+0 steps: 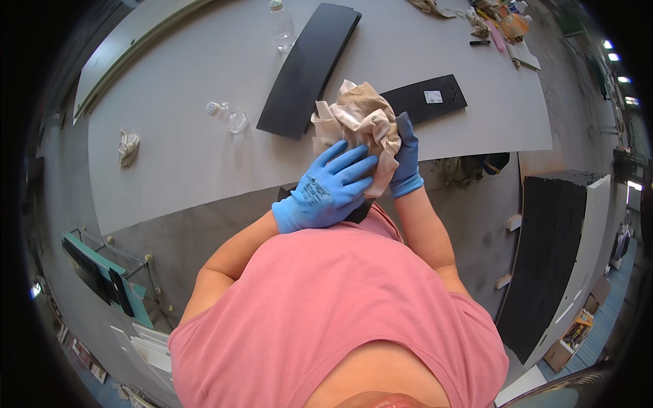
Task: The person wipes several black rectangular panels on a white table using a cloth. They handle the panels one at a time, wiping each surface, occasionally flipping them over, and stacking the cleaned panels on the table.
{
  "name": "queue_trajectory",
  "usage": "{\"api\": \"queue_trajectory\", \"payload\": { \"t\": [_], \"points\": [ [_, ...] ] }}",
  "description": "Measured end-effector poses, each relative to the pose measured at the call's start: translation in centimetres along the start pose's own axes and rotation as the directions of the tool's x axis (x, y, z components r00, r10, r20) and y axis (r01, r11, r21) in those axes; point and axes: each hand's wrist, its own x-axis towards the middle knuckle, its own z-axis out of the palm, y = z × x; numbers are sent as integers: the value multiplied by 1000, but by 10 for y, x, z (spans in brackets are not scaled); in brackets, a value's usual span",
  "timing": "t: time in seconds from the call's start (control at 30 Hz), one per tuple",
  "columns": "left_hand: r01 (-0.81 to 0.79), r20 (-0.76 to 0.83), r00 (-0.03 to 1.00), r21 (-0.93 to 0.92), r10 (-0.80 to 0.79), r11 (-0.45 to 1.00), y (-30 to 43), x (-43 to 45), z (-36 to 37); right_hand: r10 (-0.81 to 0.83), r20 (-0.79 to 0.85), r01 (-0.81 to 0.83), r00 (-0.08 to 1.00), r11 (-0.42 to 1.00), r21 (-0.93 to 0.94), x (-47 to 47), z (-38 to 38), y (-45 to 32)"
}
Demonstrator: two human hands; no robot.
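Observation:
Both my hands wear blue work gloves and hold a crumpled beige and white cloth point(365, 120) in front of my body. My left hand point(329, 186) lies spread over the cloth's lower left side. My right hand point(406, 155) grips its right edge, with part of the fingers hidden behind the folds. Just beyond the cloth, a long dark panel point(308, 71) rests on the white table point(173, 168). A shorter dark panel point(426, 97) bearing a white label lies to the right, its left end covered by the cloth.
Two clear plastic bottles stand or lie on the table: one point(282, 25) at the back, one point(229, 117) nearer. A small wadded rag point(128, 148) lies at the left. Rags and a black marker point(479, 43) are at the far right. A stack of black-sided boards point(548, 255) stands at my right.

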Motion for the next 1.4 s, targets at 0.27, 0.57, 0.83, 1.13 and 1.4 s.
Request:
{"api": "queue_trajectory", "payload": {
  "t": [0.27, 0.57, 0.83, 1.13, 1.4],
  "points": [
    [424, -220, 845, -282, -488, 861, -86, 35, -57, -68, -88, -24, 994, 639, -769, 11, 78, -20],
    [272, 255, 939, -148, -229, 951, -116, 86, -12, -7, -165, -148, 986, 416, -898, 13, 72, -55],
    [528, 434, 803, -202, -408, 825, -100, 151, 46, 0, -310, -310, 951, 80, -947, -16, -12, -146],
    [553, 643, 732, -365, -227, 749, -74, 262, 132, 103, -236, -255, 966, 248, -934, -39, -78, -270],
    [764, 610, 643, -552, -463, 334, -93, 276, 197, 122, -165, -202, 979, 415, -887, -50, -110, -335]
  ]
}}
